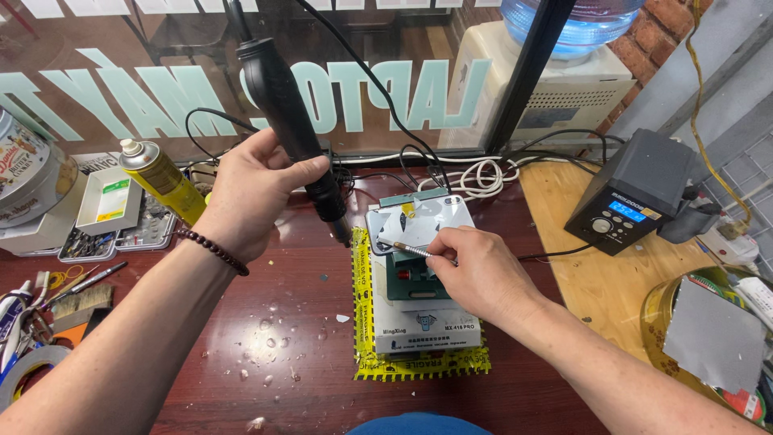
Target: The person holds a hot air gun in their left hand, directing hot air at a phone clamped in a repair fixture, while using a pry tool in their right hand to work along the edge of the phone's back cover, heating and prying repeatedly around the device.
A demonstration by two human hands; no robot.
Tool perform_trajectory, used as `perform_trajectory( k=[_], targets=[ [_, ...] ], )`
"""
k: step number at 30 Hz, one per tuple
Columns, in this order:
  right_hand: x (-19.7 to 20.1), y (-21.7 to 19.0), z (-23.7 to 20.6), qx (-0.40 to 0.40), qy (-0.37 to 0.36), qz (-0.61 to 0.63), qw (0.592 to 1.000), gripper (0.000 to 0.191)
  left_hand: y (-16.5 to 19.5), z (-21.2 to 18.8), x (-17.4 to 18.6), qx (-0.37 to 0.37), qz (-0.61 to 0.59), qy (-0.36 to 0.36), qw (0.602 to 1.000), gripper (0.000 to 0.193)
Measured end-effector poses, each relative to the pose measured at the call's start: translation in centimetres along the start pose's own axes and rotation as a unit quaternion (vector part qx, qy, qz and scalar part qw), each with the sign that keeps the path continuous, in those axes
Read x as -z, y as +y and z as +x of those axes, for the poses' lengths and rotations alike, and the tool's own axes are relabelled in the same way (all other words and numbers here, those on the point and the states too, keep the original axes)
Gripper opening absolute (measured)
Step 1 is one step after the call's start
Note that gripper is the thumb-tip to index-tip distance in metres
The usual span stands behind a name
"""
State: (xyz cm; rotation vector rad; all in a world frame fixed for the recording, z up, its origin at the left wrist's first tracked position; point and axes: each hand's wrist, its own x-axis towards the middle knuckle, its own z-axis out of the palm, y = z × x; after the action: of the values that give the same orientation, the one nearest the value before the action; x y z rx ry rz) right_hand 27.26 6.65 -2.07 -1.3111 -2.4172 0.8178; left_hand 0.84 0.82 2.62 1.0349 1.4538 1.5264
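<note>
Both hands are busy and well apart: the right hand (483, 270) pinches a thin metal tool (415, 250), its tip touching the near-left edge of a phone (419, 219) clamped face-down on a small holder (423, 322) over yellow tape (366, 322). Farther left, the left hand (250, 189) grips a black hot-air wand (290, 121), nozzle aimed beside that edge. This looks like heating and prying the back cover; any further prying would call for steady heat and gentle leverage. Far right sits the control box (636, 197).
</note>
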Motion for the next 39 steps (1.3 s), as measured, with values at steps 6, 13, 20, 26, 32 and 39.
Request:
perform_trajectory(
  k=[6,13,20,26,32,39],
  targets=[
    [0.3,-0.1,0.3,-0.01,-0.011,-0.016,1.0,0.018,0.6,0.3,-1.5,0.007,0.016,-0.005,1.0,0.034],
    [0.9,-0.1,1.1,0.027,-0.014,-0.059,0.998,0.018,1.2,0.5,-2.6,0.021,0.021,-0.017,0.999,0.031],
    [1.4,0.3,2.5,0.067,-0.037,-0.077,0.994,0.017,1.2,0.7,-2.9,0.02,0.042,-0.024,0.999,0.03],
    [1.3,1.2,3.0,0.115,-0.032,-0.056,0.991,0.016,1.3,0.8,-3.0,0.029,0.045,-0.021,0.998,0.03],
    [0.4,2.2,3.8,0.065,-0.068,0.02,0.995,0.017,1.1,0.9,-2.8,0.027,0.038,-0.019,0.999,0.031],
    [0.3,3.5,5.2,0.073,-0.098,0.036,0.992,0.016,1.0,1.0,-2.9,0.025,0.025,-0.022,0.999,0.033]
  ],
)
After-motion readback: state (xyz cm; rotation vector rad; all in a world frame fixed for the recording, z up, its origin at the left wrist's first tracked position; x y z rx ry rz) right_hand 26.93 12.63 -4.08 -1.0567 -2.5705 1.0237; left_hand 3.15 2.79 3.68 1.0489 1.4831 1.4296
